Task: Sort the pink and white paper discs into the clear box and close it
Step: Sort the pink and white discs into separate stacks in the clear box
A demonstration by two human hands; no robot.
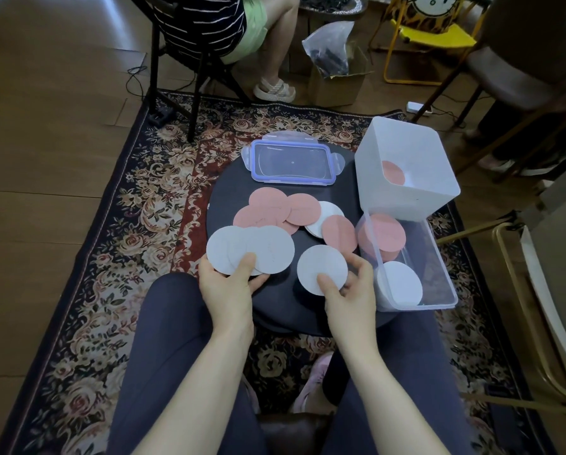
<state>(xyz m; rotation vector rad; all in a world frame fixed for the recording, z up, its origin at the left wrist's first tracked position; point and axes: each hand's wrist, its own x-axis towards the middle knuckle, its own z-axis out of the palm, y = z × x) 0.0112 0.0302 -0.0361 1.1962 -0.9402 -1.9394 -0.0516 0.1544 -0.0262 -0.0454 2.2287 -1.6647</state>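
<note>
The right hand [347,290] pinched a white round paper disc [322,269] just left of the clear rectangular plastic box [439,257], nearer than the left hand [229,287], whose fingers [247,262] gripped fanned white discs [248,249].

Right of the right hand [349,284], the open clear rectangular plastic box [439,257] is reachable; a tall white plastic bin [406,165] stands beyond it.

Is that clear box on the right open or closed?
Open. The clear box has no lid on; its blue-rimmed lid lies apart on the round table, and discs show inside.
</note>
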